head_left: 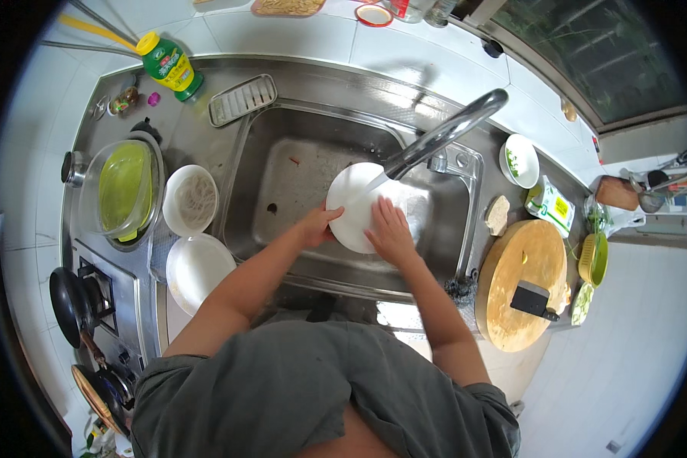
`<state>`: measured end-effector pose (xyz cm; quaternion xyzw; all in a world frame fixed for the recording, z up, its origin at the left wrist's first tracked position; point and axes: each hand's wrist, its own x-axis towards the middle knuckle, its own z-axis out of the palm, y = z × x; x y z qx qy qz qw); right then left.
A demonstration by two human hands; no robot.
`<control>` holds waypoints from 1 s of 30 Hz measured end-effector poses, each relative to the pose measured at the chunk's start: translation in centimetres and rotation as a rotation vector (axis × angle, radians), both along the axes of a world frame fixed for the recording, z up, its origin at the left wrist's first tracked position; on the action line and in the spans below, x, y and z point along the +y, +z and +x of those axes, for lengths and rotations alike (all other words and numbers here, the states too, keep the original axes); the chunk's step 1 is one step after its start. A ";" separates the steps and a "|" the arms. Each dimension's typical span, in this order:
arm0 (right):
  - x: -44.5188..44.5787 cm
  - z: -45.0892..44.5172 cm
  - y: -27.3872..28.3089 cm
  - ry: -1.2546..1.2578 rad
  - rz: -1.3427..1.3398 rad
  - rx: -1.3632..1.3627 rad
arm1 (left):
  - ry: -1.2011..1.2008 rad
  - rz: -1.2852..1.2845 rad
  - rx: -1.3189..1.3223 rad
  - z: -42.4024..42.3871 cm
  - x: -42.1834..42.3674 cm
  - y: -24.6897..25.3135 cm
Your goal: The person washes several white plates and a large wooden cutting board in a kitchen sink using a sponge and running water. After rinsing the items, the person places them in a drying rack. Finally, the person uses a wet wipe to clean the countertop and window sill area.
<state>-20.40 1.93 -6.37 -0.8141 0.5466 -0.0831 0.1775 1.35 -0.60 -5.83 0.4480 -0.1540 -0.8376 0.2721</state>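
Observation:
A white plate [350, 220] is held over the stainless steel sink [269, 229], under the chrome faucet [446, 134], from which water runs onto it. My left hand [319, 225] grips its left rim, thumb on top and the fingers partly hidden beneath. My right hand [392, 230] lies flat on the plate's right side with its fingers stretched out. Small bits of food lie on the sink's bottom. Left of the sink stand a white bowl of thin noodles [197, 200] and a larger white dish [197, 269].
At the right are a round wooden chopping board [506, 286] with a black-bladed cleaver [530, 299], a white bowl with chopped greens [524, 163] and a steel wool scourer [461, 290]. A green bottle [170, 67], a soap rack [243, 100], a plastic container [123, 189] and a black pan [66, 306] are at the left.

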 end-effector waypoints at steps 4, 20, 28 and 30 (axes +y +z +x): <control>-1.5 7.1 0.0 -0.097 -0.067 -0.006 | 0.059 0.010 0.108 -1.2 -0.1 -0.9; 0.8 -2.3 1.9 -1.052 0.845 -1.493 | 0.018 -0.015 -0.081 0.0 1.2 -3.7; 4.0 0.7 4.3 -0.916 0.797 -1.544 | -0.206 -1.313 -1.105 -0.9 -2.9 -3.3; 3.6 0.1 3.0 -0.968 0.707 -1.495 | -0.895 -1.189 -1.339 -3.7 -0.1 1.5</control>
